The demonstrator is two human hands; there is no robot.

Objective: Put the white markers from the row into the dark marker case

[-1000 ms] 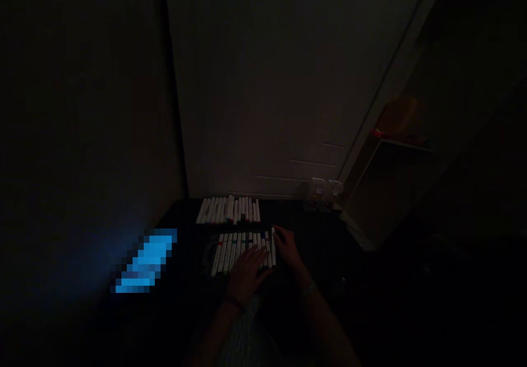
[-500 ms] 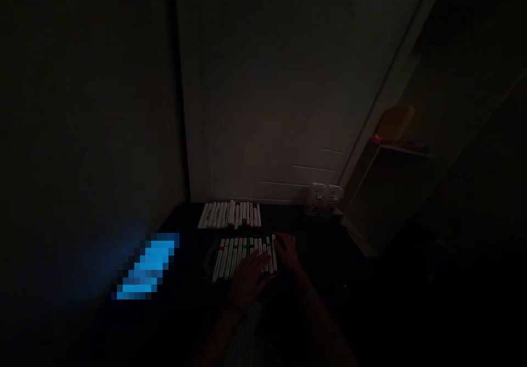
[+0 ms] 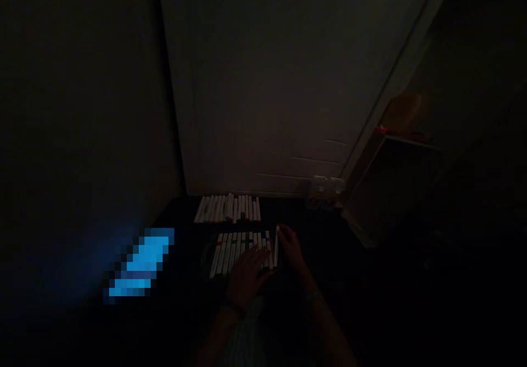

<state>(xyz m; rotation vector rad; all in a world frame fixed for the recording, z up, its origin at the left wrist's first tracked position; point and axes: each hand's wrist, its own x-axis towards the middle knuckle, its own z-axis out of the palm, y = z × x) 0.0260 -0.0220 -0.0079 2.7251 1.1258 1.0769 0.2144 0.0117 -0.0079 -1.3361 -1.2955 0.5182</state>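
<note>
A row of white markers with coloured bands lies side by side on the dark table in front of me. Across the right part of that row rests my left hand, its fingers stretched out over the markers. My right hand grips the upper part of a single white marker at the row's right end, a small gap apart from its neighbour. Behind this row lies a second group of white markers, some with coloured ends showing. Dim light hides finer detail.
Two clear plastic containers stand at the back right by the pale wall panel. A glowing blue, pixelated screen lies to the left. On the right is a shelf unit with a yellowish object on top.
My right hand has moved the end marker slightly right, opening a gap from the row. My left hand stays on the markers. The camera view has shifted a little.
</note>
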